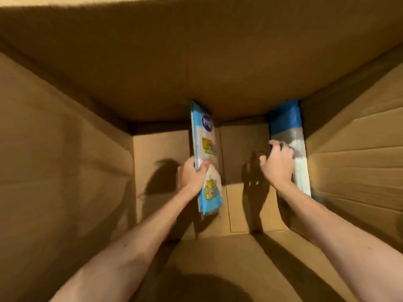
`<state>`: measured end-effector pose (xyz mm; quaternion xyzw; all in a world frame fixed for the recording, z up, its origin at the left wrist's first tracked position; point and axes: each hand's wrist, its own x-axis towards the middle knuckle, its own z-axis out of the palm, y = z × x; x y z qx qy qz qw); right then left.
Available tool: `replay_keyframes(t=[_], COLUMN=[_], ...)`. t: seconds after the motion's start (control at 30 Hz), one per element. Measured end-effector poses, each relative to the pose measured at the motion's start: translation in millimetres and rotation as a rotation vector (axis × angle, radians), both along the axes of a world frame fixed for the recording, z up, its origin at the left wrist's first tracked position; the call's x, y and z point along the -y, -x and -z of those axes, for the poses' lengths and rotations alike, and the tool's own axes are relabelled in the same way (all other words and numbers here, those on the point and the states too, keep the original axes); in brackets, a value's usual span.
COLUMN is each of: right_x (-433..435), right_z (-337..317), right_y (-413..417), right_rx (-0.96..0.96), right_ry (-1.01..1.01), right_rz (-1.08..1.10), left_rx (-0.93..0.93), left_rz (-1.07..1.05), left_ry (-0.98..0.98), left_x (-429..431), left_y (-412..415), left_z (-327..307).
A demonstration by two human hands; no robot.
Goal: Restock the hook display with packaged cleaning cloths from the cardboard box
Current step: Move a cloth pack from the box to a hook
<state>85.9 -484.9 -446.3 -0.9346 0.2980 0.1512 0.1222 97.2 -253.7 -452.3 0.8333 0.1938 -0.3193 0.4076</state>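
Cardboard box (pixel 65 149): left fingers (pixel 203 168) clamp centre pack (pixel 207 138), right fingers (pixel 275 145) curl on wall-side pack (pixel 285 123).

Your arms are bare: your left forearm (pixel 130 247) shows from the lower left of the frame, your right forearm (pixel 338 232) from the lower right. Your left hand (pixel 192 175) and right hand (pixel 278 164), mid-frame, are also bare, slightly blurred.
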Motion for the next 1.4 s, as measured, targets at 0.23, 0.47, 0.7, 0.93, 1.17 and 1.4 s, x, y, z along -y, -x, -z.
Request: replay_keyframes(t=[0.23, 0.47, 0.7, 0.93, 1.17, 1.4], right_x=[75, 69, 19, -41, -66, -54], right_z=[9, 19, -27, -119, -253, -354], right_y=[29, 33, 47, 51, 81, 153], right_rx=[-0.088, -0.215, -0.2, -0.03, 0.241, 0.642], right_ry=[0.171, -0.116, -0.425, -0.371, -0.407, -0.394], right_rz=[-0.067, 0.157, 0.076, -0.128, -0.401, -0.575], left_rx=[-0.161, -0.223, -0.233, -0.025, 0.17, 0.484], left_rz=[0.074, 0.042, -0.126, -0.154, -0.182, 0.021], left_ry=[0.23, 0.325, 0.477, 0.421, 0.554, 0.664], left_x=[72, 83, 79, 51, 36, 34], left_y=[3, 8, 9, -3, 3, 57], left_z=[12, 15, -17, -99, -221, -354])
